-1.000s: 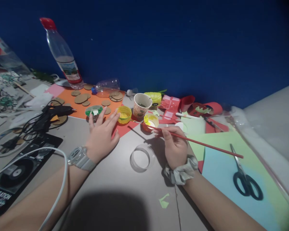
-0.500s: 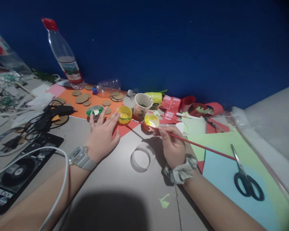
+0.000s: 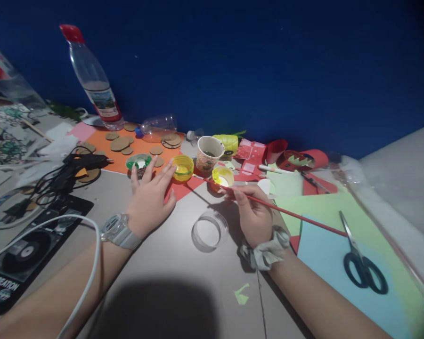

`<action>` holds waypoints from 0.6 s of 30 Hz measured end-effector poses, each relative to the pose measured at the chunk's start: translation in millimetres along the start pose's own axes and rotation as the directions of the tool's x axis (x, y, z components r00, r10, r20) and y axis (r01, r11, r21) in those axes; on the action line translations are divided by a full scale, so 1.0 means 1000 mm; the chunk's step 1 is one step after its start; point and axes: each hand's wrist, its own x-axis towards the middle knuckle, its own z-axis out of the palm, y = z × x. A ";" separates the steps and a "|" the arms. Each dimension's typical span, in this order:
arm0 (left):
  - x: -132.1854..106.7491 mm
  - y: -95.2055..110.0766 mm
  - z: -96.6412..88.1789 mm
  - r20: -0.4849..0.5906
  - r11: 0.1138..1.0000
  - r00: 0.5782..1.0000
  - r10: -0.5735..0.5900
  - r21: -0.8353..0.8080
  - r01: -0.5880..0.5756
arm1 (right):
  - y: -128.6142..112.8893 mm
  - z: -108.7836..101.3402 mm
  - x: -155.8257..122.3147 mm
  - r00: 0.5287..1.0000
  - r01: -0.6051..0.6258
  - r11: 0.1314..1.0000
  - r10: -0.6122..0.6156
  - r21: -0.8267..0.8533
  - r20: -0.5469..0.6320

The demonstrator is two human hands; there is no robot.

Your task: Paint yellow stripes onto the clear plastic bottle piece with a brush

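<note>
My right hand (image 3: pixel 254 214) grips a long red paintbrush (image 3: pixel 300 217). Its tip points left, between a small tub of yellow paint (image 3: pixel 223 178) and a yellow-painted clear ring or cup (image 3: pixel 183 169). With fingers spread, my left hand (image 3: pixel 153 193) reaches forward, its fingertips at the left side of the yellow-painted piece; whether they press on it I cannot tell. Just beyond my left fingers lies a round green-rimmed piece (image 3: pixel 138 162). A paper cup (image 3: pixel 209 154) holding dark liquid stands behind the paint tub. On the table between my wrists sits a clear plastic ring (image 3: pixel 209 231).
Scissors (image 3: pixel 360 261) lie on blue paper (image 3: pixel 325 278) at the right. A red-capped bottle (image 3: pixel 97 89) stands at back left, near cardboard discs (image 3: pixel 120 144) on orange paper. Black cables (image 3: pixel 70 165) and a white cord (image 3: pixel 96 249) occupy the left. A blue wall (image 3: pixel 233 61) rises behind.
</note>
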 end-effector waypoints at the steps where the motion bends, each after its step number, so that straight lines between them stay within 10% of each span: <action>1: 0.000 0.000 0.000 0.000 1.000 1.000 0.001 0.001 -0.001 | 0.000 0.000 0.000 1.000 0.001 1.000 -0.001 -0.010 -0.008; 18: 0.000 0.000 0.000 -0.001 1.000 1.000 0.011 0.009 -0.011 | -0.004 0.001 0.000 0.999 0.045 0.999 -0.045 -0.027 -0.024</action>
